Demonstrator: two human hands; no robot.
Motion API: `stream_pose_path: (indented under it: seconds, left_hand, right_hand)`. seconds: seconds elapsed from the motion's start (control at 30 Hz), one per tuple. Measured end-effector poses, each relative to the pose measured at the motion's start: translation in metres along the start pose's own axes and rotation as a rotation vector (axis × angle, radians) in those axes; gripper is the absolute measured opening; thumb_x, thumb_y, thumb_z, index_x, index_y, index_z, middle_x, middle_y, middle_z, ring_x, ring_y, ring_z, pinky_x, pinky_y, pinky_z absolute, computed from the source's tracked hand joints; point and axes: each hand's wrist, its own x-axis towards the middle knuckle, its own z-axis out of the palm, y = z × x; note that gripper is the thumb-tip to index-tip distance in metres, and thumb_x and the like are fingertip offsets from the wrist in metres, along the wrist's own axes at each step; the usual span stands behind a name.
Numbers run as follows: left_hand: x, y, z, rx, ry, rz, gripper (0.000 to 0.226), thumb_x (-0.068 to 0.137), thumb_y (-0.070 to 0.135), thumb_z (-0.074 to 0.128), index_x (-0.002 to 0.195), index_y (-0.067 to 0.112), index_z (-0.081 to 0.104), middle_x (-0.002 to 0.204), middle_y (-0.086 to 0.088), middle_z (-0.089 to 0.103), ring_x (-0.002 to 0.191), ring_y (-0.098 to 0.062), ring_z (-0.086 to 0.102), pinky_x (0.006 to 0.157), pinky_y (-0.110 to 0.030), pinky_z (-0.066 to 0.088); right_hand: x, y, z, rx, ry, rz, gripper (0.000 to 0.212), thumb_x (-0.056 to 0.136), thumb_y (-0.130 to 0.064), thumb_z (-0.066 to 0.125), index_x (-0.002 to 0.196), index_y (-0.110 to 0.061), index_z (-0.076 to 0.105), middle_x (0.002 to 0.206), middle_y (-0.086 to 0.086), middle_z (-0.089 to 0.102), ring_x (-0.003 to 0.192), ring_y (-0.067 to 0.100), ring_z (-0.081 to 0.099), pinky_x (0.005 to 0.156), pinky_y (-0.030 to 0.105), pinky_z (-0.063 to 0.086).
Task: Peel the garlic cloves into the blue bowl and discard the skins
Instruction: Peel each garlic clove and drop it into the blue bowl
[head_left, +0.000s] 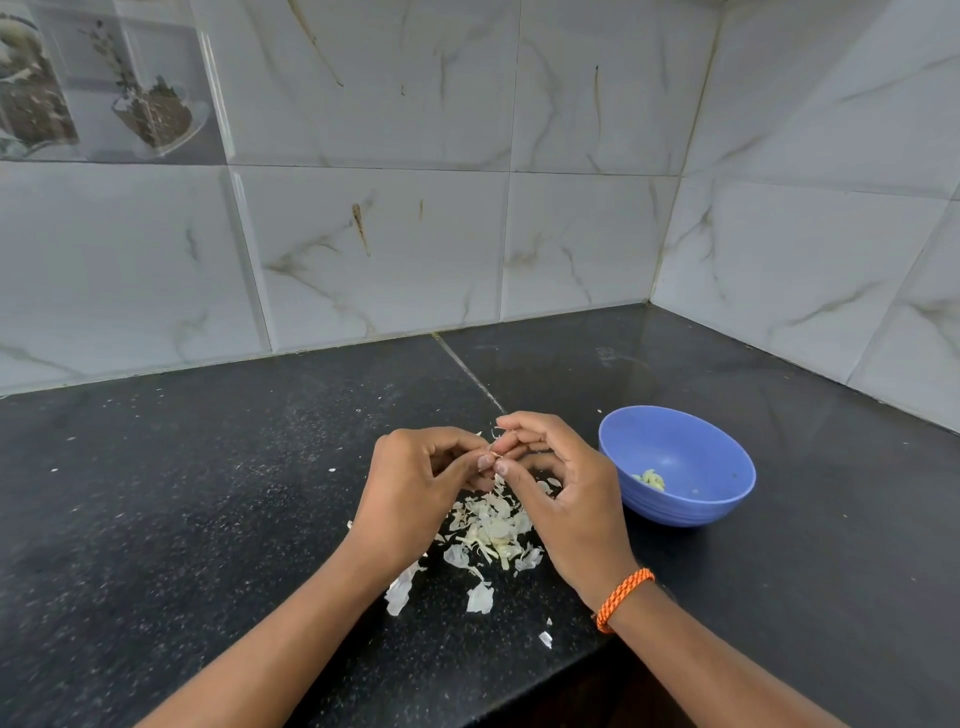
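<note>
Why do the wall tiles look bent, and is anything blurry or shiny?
Head view: the wide lens curves the tiles toward the edges; soft light reflects off the counter by the corner; the hands, skins and bowl are fairly sharp.

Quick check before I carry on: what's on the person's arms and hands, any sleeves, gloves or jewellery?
Both forearms are bare as far as the picture shows, with no sleeves in view, and no gloves. The left hand carries no rings or watch. The right hand has no rings that show; an orange braided wristband circles its wrist. Nails look short and unpainted.
</note>
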Motion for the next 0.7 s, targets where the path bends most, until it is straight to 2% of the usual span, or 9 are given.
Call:
stream_pose_path:
  seconds: [0.2,0.33,0.43,0.6,0.7]
  left_hand:
    - [0.0,0.002,-0.001,-0.1,-0.039,-0.046,0.011,0.096,0.014,0.078,0.103,0.007,0.084,0.087,-0.009,0.082,0.082,-0.026,0.082,0.083,-0.045,0.068]
    - [-0.001,0.004,0.0,-0.088,-0.063,-0.047,0.009,0.097,0.012,0.078,0.105,0.009,0.083,0.09,-0.009,0.082,0.086,-0.024,0.082,0.086,-0.044,0.067]
    - [-0.002,0.005,0.002,-0.083,-0.054,-0.071,0.01,0.096,0.008,0.08,0.103,0.015,0.082,0.093,-0.007,0.081,0.084,-0.025,0.082,0.088,-0.049,0.067]
    - [-0.007,0.01,0.004,-0.047,0.031,-0.056,0.007,0.092,0.02,0.086,0.098,0.02,0.084,0.087,-0.002,0.082,0.07,-0.025,0.081,0.073,-0.053,0.068]
    - [-0.007,0.011,0.004,-0.033,0.056,-0.077,0.006,0.089,0.018,0.088,0.095,0.018,0.085,0.084,-0.001,0.082,0.068,-0.024,0.08,0.072,-0.053,0.067]
  right_hand:
    - [0.001,0.002,-0.003,-0.087,0.033,-0.025,0.032,0.095,-0.007,0.077,0.12,-0.026,0.073,0.099,-0.011,0.077,0.096,0.019,0.073,0.085,0.035,0.06]
    - [0.001,0.001,-0.002,-0.091,0.069,-0.017,0.034,0.094,-0.009,0.078,0.119,-0.031,0.07,0.096,-0.011,0.076,0.08,0.021,0.059,0.078,0.037,0.054]
    - [0.002,-0.001,-0.001,-0.037,0.106,0.003,0.034,0.093,-0.01,0.079,0.119,-0.028,0.067,0.094,-0.009,0.076,0.075,0.022,0.053,0.074,0.033,0.051]
    - [-0.001,-0.003,0.002,-0.058,0.103,-0.001,0.036,0.092,-0.013,0.078,0.121,-0.029,0.064,0.094,-0.01,0.075,0.076,0.021,0.052,0.076,0.03,0.05]
    - [-0.001,-0.001,0.002,-0.11,0.114,0.0,0.037,0.092,-0.014,0.077,0.122,-0.03,0.063,0.094,-0.011,0.074,0.076,0.021,0.053,0.076,0.035,0.052]
